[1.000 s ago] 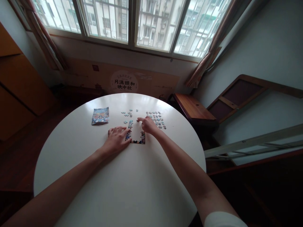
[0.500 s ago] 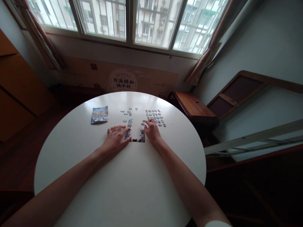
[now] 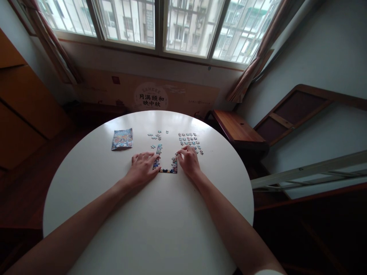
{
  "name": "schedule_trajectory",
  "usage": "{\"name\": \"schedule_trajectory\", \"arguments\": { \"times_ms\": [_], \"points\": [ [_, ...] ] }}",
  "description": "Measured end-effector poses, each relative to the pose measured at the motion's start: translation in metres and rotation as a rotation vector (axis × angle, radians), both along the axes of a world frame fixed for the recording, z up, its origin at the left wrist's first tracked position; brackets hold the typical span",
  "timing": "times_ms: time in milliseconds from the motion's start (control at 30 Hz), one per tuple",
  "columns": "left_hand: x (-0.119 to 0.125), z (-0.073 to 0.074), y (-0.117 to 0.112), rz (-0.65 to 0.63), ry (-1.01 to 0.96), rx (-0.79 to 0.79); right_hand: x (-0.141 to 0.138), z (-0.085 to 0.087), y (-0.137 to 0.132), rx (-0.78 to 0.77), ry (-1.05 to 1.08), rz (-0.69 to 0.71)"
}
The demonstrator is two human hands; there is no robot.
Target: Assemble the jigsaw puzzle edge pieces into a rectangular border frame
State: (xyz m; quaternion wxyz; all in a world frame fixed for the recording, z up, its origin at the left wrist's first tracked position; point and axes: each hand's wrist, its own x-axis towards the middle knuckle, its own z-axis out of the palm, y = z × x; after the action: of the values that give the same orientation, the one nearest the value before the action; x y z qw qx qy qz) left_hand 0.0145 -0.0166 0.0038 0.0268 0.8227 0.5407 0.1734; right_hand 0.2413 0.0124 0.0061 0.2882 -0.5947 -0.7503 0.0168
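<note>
A U-shaped run of joined jigsaw pieces [image 3: 165,171] lies on the round white table [image 3: 149,229], with its bottom row towards me. My left hand [image 3: 142,165] rests with fingers spread over the left column, thumb at the lower left corner. At the top of the right column [image 3: 174,164], thumb and index finger of my right hand [image 3: 188,159] pinch a small puzzle piece [image 3: 177,154], partly covered by the fingertips. Rows of loose puzzle pieces [image 3: 187,139] lie just beyond that hand, some hidden behind it. More loose pieces [image 3: 156,136] are scattered above the left column.
A colourful printed sheet or packet [image 3: 122,139] lies on the table's left side. Beyond the table's far right edge stands a wooden bench or stool [image 3: 237,128]. A barred window [image 3: 160,26] and a printed banner [image 3: 177,91] are at the back.
My right index finger has drawn in from pointing outwards to a pinch, and the piece has come slightly nearer the right column's top. My left hand stays in place; the view shifted slightly.
</note>
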Motion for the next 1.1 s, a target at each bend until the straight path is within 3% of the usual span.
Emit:
{"name": "schedule_trajectory", "arguments": {
  "times_ms": [233, 533, 767, 900, 1100],
  "points": [
    [-0.001, -0.003, 0.001, 0.002, 0.005, -0.006, 0.002, 0.0, -0.001, -0.067, -0.024, -0.028],
    [0.0, -0.002, 0.001, 0.002, 0.002, 0.0, 0.002, -0.004, 0.004, -0.12, 0.158, -0.076],
    [0.0, -0.001, 0.001, 0.012, 0.008, -0.007, 0.002, -0.007, 0.008, -0.062, 0.527, 0.027],
    [0.0, -0.002, 0.002, 0.007, 0.01, -0.004, -0.002, -0.01, 0.009, 0.02, 0.594, 0.115],
    [0.0, -0.003, 0.002, 0.009, 0.019, -0.005, -0.006, -0.015, 0.01, -0.035, 0.661, 0.122]
  ]
}}
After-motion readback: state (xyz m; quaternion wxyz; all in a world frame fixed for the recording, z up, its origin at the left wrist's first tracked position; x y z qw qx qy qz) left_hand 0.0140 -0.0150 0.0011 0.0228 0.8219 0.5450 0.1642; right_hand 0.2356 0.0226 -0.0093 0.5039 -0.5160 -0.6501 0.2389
